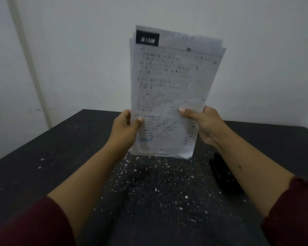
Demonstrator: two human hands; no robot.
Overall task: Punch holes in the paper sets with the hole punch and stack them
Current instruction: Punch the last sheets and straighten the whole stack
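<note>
Nearest the camera, dark red sleeves (30,222) cover both upper forearms, pushed up above bare skin. The black table (64,157) below is scattered with small white paper bits (160,181). A black punch (224,176) lies on the table just under the right forearm, partly hidden by it. Further out, the left hand (127,132) pinches the left edge of the papers (169,89), thumb on the printed face, fingers curled behind. The right hand (205,126) grips the right edge likewise, thumb pressed across the front. The papers stand upright, bottom edge close over or on the table; contact cannot be told. Sheets sit unevenly at the top. Behind rises a pale wall (256,50)
</note>
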